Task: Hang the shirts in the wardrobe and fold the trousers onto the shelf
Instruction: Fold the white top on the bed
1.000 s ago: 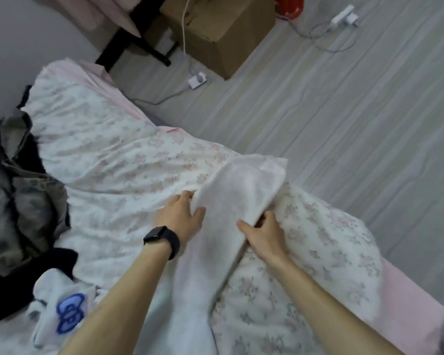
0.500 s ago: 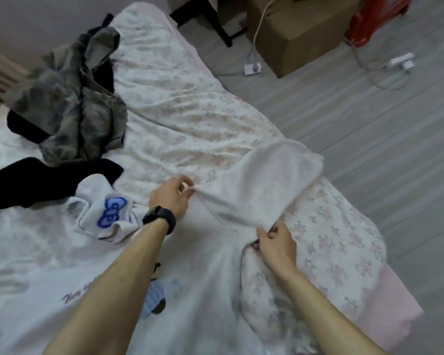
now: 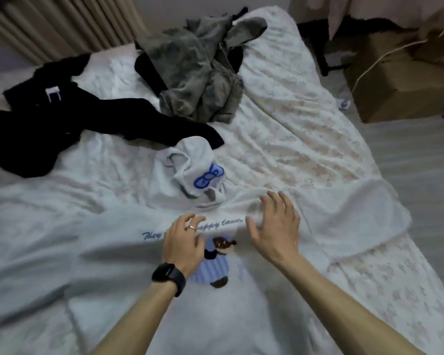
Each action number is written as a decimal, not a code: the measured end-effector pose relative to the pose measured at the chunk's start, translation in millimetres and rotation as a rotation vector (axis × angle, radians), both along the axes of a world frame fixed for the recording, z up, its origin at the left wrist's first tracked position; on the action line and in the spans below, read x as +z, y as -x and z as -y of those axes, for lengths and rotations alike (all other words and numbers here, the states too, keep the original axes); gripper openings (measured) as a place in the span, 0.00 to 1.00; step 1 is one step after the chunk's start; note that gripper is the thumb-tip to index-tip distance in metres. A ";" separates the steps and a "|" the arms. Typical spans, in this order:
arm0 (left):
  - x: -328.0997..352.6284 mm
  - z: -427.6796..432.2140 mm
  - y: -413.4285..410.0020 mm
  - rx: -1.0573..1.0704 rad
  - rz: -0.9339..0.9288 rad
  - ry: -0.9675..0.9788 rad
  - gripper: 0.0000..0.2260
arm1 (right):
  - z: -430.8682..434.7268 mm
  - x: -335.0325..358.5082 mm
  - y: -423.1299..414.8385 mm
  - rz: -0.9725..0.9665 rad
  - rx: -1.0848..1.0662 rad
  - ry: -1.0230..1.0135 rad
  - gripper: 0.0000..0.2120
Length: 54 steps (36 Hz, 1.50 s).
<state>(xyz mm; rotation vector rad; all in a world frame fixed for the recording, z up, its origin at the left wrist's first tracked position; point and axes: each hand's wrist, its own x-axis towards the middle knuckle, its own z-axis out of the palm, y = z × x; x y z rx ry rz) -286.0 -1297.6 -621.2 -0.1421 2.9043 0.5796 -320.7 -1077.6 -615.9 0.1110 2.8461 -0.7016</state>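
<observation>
Head view looks down on a white fleecy shirt (image 3: pixel 118 262) spread front-up across the bed (image 3: pixel 292 124), near its lower edge. It carries a line of blue script (image 3: pixel 151 235) across the chest and below that a brown bear picture (image 3: pixel 222 245) in blue stripes. Its hood (image 3: pixel 187 165), marked with a blue bow (image 3: pixel 208 176), lies bunched above the collar, and one sleeve (image 3: pixel 349 216) stretches out toward the floor side. The left hand (image 3: pixel 183 242), with a black watch (image 3: pixel 168 276) on the wrist and a ring (image 3: pixel 192 228) on one finger, sits over the script with fingers loosely bent and holding nothing. The right hand (image 3: pixel 277 226) is spread wide, palm down, just beside it over the chest, also gripping nothing; blur hides whether either one touches the cloth. Three garments lie on the bed: this white one, one black garment (image 3: pixel 36 119) at the far left, and one grey-green mottled garment (image 3: pixel 198 80) heaped near the head end. One cardboard box (image 3: pixel 395 80) stands on the floor.
</observation>
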 end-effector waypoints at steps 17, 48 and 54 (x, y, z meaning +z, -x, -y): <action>-32.5 151.7 125.7 0.394 0.264 -0.242 0.24 | 114.6 -37.7 150.7 0.305 0.107 0.323 0.18; -54.4 139.8 210.7 0.367 0.193 -0.030 0.18 | 137.4 -20.3 235.1 0.086 0.099 0.429 0.04; -10.4 158.1 194.7 0.570 -0.316 -0.246 0.06 | 128.4 16.6 225.5 -0.251 -0.064 0.593 0.03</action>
